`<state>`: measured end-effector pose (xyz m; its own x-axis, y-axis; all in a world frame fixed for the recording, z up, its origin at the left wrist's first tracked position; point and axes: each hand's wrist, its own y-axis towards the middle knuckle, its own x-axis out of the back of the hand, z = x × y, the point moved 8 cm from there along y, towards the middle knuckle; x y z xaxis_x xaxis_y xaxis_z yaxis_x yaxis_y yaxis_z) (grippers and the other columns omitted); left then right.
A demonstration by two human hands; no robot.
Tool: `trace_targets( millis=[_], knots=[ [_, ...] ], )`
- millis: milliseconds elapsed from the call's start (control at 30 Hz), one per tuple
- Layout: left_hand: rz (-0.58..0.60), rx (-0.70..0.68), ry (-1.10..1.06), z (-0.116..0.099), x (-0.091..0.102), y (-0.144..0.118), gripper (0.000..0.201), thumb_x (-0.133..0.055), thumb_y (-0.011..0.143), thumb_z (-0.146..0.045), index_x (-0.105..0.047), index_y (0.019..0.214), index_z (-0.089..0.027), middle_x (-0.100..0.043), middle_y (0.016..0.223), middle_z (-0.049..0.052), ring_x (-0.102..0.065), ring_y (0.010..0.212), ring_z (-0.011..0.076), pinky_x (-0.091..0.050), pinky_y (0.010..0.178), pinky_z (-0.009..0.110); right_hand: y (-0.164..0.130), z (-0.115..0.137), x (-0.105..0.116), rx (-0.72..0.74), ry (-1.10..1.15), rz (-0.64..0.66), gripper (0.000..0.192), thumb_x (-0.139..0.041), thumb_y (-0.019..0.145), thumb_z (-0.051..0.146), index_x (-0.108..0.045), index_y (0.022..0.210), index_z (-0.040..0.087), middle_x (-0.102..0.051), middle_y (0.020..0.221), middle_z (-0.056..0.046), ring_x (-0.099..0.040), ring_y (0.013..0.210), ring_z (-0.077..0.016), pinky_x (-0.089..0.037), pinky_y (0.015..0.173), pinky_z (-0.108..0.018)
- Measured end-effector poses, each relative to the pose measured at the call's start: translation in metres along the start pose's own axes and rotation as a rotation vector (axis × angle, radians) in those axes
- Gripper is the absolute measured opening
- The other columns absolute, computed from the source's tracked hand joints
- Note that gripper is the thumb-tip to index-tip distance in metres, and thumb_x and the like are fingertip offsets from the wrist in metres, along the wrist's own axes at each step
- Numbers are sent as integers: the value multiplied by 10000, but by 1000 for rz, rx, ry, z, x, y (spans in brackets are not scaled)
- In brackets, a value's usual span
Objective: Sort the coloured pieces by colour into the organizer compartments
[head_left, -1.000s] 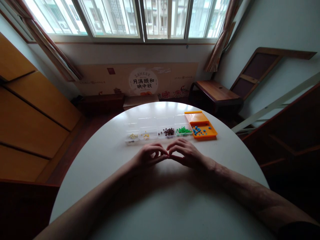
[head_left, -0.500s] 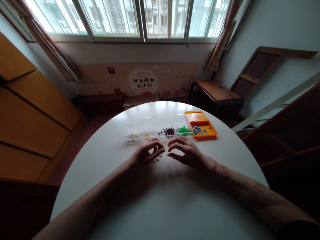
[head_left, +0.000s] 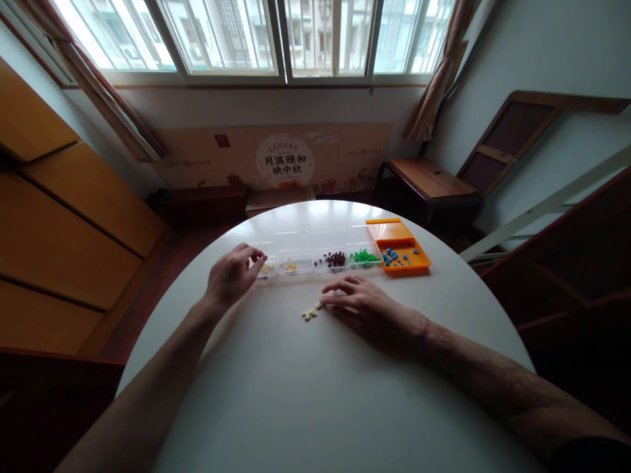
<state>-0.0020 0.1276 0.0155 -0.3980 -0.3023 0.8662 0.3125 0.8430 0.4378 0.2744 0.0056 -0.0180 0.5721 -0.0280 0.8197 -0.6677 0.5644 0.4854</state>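
My left hand (head_left: pixel 234 272) is over the leftmost clear box (head_left: pixel 269 270), which holds small cream pieces. Its thumb and index tips come together at the box; whatever lies between them is too small to make out. On the white table, a little cluster of cream building bricks (head_left: pixel 309 315) lies in front of the boxes. My right hand (head_left: pixel 362 302) rests just right of that cluster, fingers stretched and apart, the tips beside or touching the nearest cream brick (head_left: pixel 319 306).
Further clear boxes with raised lids hold yellow pieces (head_left: pixel 290 267), dark brown pieces (head_left: pixel 336 260) and green pieces (head_left: pixel 363 257). An open orange box (head_left: pixel 407 268) with blue pieces ends the row. The round white table (head_left: pixel 315 394) has a curved far edge.
My left hand has moved left and away from the cream bricks to the leftmost box, uncovering the cluster. My right hand has shifted slightly, its fingers lower near the bricks.
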Motion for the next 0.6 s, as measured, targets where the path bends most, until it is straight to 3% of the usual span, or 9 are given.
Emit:
trace_targets(
  millis=[200, 367, 467, 533, 600],
  knots=[
    [45, 36, 46, 8, -5, -2, 315, -595, 1054, -447, -788, 974, -212, -773, 1053, 50, -627, 702, 175, -393, 648, 316, -4, -6, 5, -35, 45, -54, 106, -706, 1085, 254, -783, 1156, 270, -788, 1297, -76, -711, 1162, -246, -601, 987, -406],
    [3, 17, 57, 3, 1, -1, 279, -616, 1052, -410, -798, 964, -216, -777, 1032, 37, -611, 674, 168, -389, 647, 321, -4, -8, 5, -45, 73, -70, 51, -706, 1075, 233, -752, 1077, 255, -789, 1251, -66, -706, 1135, -244, -606, 982, -411],
    [-91, -38, 17, -19, 13, -1, 268, -621, 1069, -389, -793, 972, -208, -759, 967, 31, -584, 655, 153, -417, 680, 316, -1, -4, 7, -19, 61, -83, 49, -696, 1078, 214, -733, 1071, 245, -791, 1229, -73, -711, 1109, -243, -602, 991, -428],
    [-123, -134, -71, -44, 16, -4, 260, -641, 1073, -376, -789, 948, -203, -744, 923, 26, -579, 662, 143, -456, 729, 314, 1, -1, 11, 3, 66, -125, 55, -685, 1083, 199, -723, 1079, 238, -792, 1211, -82, -717, 1100, -239, -603, 986, -426],
    [-84, -247, -222, -72, 10, -11, 226, -678, 1063, -355, -800, 946, -205, -731, 891, 23, -561, 649, 128, -484, 737, 305, 3, 2, 18, 13, 74, -188, 55, -685, 1085, 193, -719, 1091, 236, -793, 1189, -87, -720, 1099, -241, -607, 972, -424]
  ],
)
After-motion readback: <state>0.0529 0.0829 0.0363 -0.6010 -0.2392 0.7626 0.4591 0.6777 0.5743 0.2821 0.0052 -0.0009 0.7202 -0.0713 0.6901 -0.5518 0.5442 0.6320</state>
